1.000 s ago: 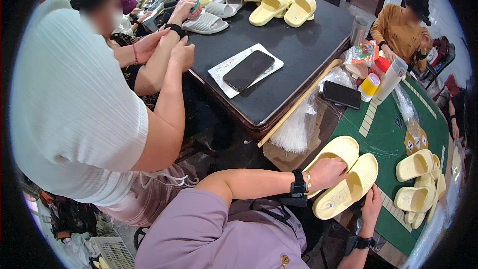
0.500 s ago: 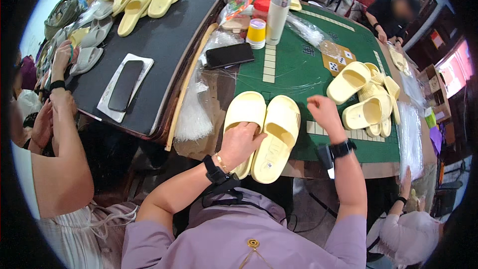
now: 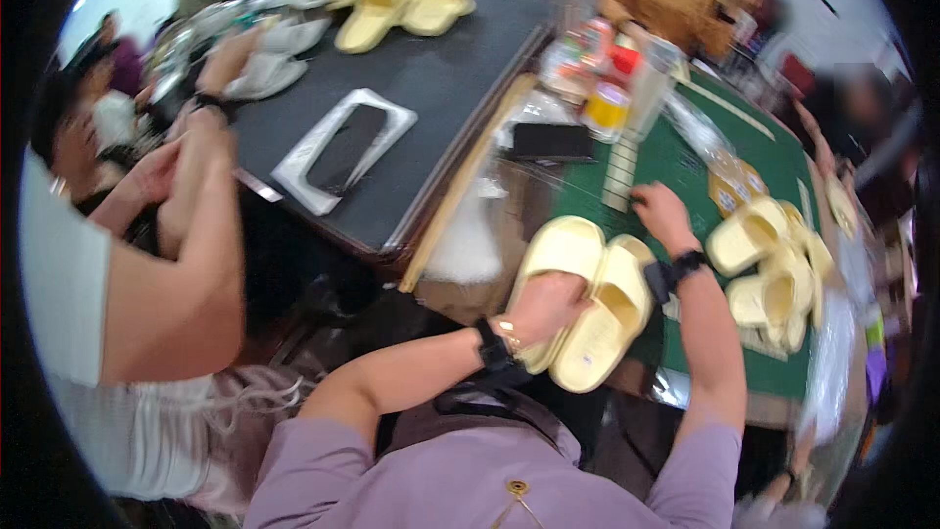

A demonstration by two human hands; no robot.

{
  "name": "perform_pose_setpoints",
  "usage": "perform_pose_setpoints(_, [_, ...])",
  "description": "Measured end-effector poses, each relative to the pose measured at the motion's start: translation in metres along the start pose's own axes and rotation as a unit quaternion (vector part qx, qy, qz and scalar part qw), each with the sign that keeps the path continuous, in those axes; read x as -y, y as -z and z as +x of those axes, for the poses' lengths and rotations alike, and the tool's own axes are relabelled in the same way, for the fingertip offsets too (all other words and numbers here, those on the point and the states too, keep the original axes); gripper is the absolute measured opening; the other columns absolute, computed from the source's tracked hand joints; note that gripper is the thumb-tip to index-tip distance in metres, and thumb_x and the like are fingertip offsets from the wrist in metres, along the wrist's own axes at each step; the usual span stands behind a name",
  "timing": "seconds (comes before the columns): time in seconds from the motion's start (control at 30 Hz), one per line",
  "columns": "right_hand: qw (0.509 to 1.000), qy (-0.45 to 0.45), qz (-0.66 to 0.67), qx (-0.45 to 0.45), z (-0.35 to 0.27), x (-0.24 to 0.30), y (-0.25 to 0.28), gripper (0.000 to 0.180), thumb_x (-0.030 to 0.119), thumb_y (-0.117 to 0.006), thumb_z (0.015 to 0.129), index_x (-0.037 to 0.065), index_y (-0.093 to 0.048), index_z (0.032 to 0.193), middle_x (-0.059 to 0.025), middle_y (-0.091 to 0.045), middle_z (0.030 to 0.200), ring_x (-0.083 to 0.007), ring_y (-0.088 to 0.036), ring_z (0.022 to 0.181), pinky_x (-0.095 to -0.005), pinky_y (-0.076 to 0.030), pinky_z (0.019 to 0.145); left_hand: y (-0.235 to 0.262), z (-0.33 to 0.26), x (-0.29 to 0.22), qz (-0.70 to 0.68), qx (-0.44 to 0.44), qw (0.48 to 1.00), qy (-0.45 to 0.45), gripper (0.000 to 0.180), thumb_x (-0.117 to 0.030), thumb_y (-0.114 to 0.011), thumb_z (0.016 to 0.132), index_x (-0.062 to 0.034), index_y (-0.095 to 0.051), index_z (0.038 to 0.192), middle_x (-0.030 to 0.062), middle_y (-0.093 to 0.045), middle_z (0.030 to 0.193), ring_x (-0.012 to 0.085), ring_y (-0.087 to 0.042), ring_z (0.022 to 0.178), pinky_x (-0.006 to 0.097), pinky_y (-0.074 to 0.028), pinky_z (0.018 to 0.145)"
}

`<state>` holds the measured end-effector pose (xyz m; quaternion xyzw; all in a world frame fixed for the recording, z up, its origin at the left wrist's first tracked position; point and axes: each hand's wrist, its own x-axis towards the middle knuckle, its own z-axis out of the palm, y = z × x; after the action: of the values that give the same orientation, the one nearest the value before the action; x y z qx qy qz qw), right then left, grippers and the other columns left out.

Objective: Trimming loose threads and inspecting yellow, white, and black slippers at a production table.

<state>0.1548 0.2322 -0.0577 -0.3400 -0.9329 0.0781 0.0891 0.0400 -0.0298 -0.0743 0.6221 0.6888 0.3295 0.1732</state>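
Left hand (image 3: 544, 306) grips pale-yellow foam slide pair (image 3: 586, 302) at green bench (image 3: 685, 162) edge, right hand (image 3: 661, 216) empty, loosely curled on felt; finished slides pile (image 3: 769, 260) beside, pair still unplaced.

right hand (image 3: 664, 217) lifted off the yellow slippers (image 3: 586, 299), now on green mat (image 3: 685, 171)

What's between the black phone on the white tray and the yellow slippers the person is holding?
In the head view, the dark table's wooden edge strip and a crumpled clear plastic bag lie between phone and slippers.
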Motion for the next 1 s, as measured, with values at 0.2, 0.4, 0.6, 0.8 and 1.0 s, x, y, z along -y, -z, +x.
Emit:
perform_pose_setpoints(0.2, [1.0, 0.002, 0.003, -0.007, 0.002, -0.008, -0.015, 0.009, 0.014, -0.063, 0.081, 0.006, -0.064, 0.085, -0.0165, -0.06, 0.089, -0.0382, -0.06, 0.088, -0.0473, -0.049, 0.074, 0.0, -0.003, 0.002, -0.043, 0.018, 0.999, 0.008, 0.034, -0.035, -0.071, 0.08, -0.003, -0.061, 0.082, 0.0169, -0.063, 0.074, 0.0353, -0.063, 0.07, 0.045, -0.05, 0.064])
perform_pose_setpoints(0.4, [0.999, 0.031, -0.001, -0.011, 0.001, -0.026, -0.03, 0.007, 0.009, -0.059, 0.085, 0.002, -0.058, 0.086, -0.0193, -0.059, 0.092, -0.0403, -0.059, 0.088, -0.0478, -0.048, 0.075, 0.004, -0.004, 0.0, -0.05, 0.003, 0.999, 0.008, 0.032, -0.034, -0.071, 0.08, -0.0035, -0.06, 0.081, 0.0159, -0.062, 0.075, 0.0351, -0.062, 0.069, 0.045, -0.049, 0.063])
perform_pose_setpoints(0.6, [0.999, -0.011, 0.031, -0.012, -0.005, -0.005, -0.01, 0.014, 0.007, -0.062, 0.084, 0.003, -0.059, 0.097, -0.0172, -0.058, 0.105, -0.0401, -0.059, 0.096, -0.0465, -0.049, 0.081, 0.004, -0.003, 0.001, -0.032, -0.001, 0.999, 0.015, 0.032, -0.034, -0.071, 0.081, -0.0037, -0.06, 0.083, 0.0155, -0.062, 0.078, 0.0338, -0.063, 0.071, 0.044, -0.05, 0.063])
perform_pose_setpoints(0.8, [0.998, 0.053, 0.016, -0.012, -0.008, -0.004, -0.007, 0.029, 0.006, -0.069, 0.078, 0.005, -0.066, 0.107, -0.0124, -0.06, 0.113, -0.0356, -0.061, 0.101, -0.0431, -0.05, 0.085, 0.007, -0.005, -0.005, -0.033, 0.005, 0.999, 0.01, 0.033, -0.034, -0.07, 0.081, -0.0037, -0.058, 0.081, 0.015, -0.062, 0.078, 0.0341, -0.063, 0.07, 0.044, -0.05, 0.063])
perform_pose_setpoints(1.0, [0.999, 0.028, 0.009, -0.012, -0.002, -0.008, -0.012, 0.01, 0.005, -0.067, 0.076, 0.001, -0.066, 0.085, -0.016, -0.063, 0.087, -0.0366, -0.062, 0.086, -0.0446, -0.049, 0.076, 0.007, -0.005, -0.003, -0.035, 0.001, 0.999, 0.002, 0.033, -0.034, -0.07, 0.081, -0.003, -0.058, 0.08, 0.0158, -0.061, 0.076, 0.0342, -0.063, 0.07, 0.044, -0.05, 0.062])
